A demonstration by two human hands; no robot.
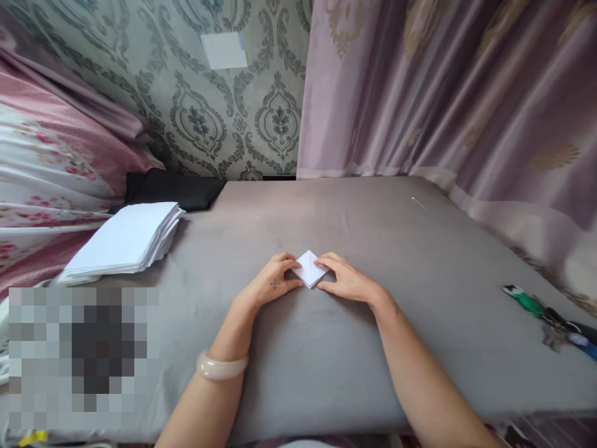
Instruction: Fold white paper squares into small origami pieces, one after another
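A small folded paper (310, 269), white and diamond-shaped with crease lines, lies at the middle of the table between both hands. My left hand (276, 277) pinches its left corner, fingers on top and thumb at the near edge. On the opposite corner, my right hand (347, 277) grips in the same way. One corner of the paper points away from me and another toward me. The fingertips cover parts of its side edges. A pale bangle (222, 366) circles my left wrist.
Left of the hands sits a stack of white paper (128, 239), with a black flat item (180, 190) behind it. Keys (553, 333) with a green tag (525, 300) lie at the right edge. A thin stick (418, 202) rests at the back right of the grey-covered table (326, 361).
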